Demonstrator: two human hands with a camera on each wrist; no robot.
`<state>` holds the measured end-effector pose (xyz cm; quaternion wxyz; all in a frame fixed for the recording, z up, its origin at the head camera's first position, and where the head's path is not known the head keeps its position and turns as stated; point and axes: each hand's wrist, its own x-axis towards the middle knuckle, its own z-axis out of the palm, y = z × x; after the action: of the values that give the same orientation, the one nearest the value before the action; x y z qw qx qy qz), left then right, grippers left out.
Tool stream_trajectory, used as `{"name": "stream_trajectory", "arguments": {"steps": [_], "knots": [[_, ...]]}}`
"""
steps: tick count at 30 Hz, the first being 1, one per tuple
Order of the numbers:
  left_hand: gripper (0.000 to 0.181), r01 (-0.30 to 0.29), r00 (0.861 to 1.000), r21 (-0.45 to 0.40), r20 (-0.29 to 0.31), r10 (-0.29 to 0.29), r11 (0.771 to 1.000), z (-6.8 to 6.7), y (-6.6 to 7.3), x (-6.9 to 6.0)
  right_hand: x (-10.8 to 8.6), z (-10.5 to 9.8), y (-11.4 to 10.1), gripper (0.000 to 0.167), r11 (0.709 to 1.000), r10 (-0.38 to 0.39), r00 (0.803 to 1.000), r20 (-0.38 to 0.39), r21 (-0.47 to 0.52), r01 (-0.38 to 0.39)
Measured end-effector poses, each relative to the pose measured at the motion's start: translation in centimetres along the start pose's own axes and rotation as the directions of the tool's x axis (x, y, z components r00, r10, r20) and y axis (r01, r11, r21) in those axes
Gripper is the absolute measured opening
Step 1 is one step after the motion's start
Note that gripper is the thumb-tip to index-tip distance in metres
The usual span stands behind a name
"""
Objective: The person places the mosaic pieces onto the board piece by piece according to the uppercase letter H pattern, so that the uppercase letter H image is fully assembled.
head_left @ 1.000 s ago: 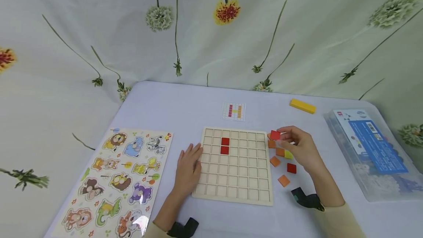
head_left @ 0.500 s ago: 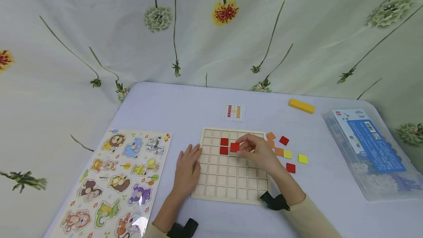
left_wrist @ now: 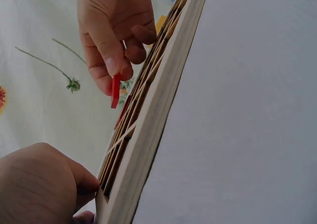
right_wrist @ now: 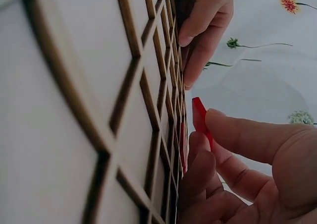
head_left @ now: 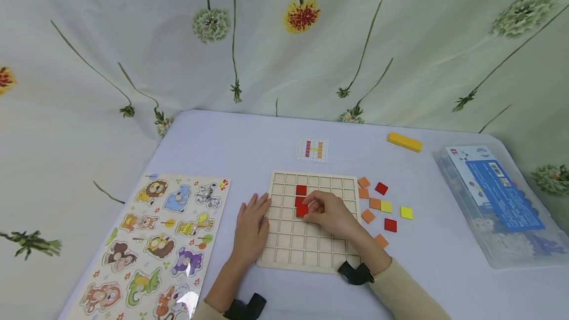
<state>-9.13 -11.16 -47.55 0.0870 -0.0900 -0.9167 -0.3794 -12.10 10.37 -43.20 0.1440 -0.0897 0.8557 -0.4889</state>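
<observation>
My right hand (head_left: 331, 214) pinches a red square tile (head_left: 302, 211) between thumb and fingers over the wooden grid board (head_left: 284, 256). In the right wrist view the held tile (right_wrist: 199, 116) is tilted and stands off the grid. Two more red tiles sit in the board, one behind the other: the far one (head_left: 301, 190) shows fully, while the held tile and fingers partly cover the near one (head_left: 299, 201). At the board's left edge rests my left hand (head_left: 252, 226), fingers extended. Its thumb touches the board's rim in the left wrist view.
Loose orange (head_left: 368, 216), red (head_left: 381, 188) and yellow tiles (head_left: 406, 212) lie right of the board. Behind it is a pattern card (head_left: 312, 150). A yellow bar (head_left: 404, 142) and clear plastic box (head_left: 502, 241) stand right; an animal puzzle (head_left: 175, 228) lies left.
My right hand has carried the red tile leftward from beside the loose tiles to the board, then down near the two seated red tiles. My left hand has stayed at the board's edge.
</observation>
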Motion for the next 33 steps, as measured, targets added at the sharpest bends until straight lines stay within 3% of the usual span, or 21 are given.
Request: {"name": "stream_trajectory", "arguments": {"steps": [17, 26, 33], "knots": [[0.044, 0.003, 1.000, 0.014, -0.006, -0.003, 1.000, 0.1, -0.2, 0.0, 0.6, 1.0, -0.5, 0.020, 0.981, -0.001, 1.000, -0.005, -0.195, 0.000], [0.044, -0.005, 1.000, 0.011, -0.013, 0.005, 1.000, 0.1, -0.2, 0.1, 0.2, 1.0, -0.4, 0.022, 0.981, -0.015, 1.000, -0.026, -0.194, 0.010], [0.044, -0.007, 1.000, 0.008, -0.013, 0.007, 1.000, 0.2, -0.3, 0.0, -1.2, -0.7, -1.0, 0.023, 0.989, -0.043, 0.997, -0.067, -0.141, 0.033]]}}
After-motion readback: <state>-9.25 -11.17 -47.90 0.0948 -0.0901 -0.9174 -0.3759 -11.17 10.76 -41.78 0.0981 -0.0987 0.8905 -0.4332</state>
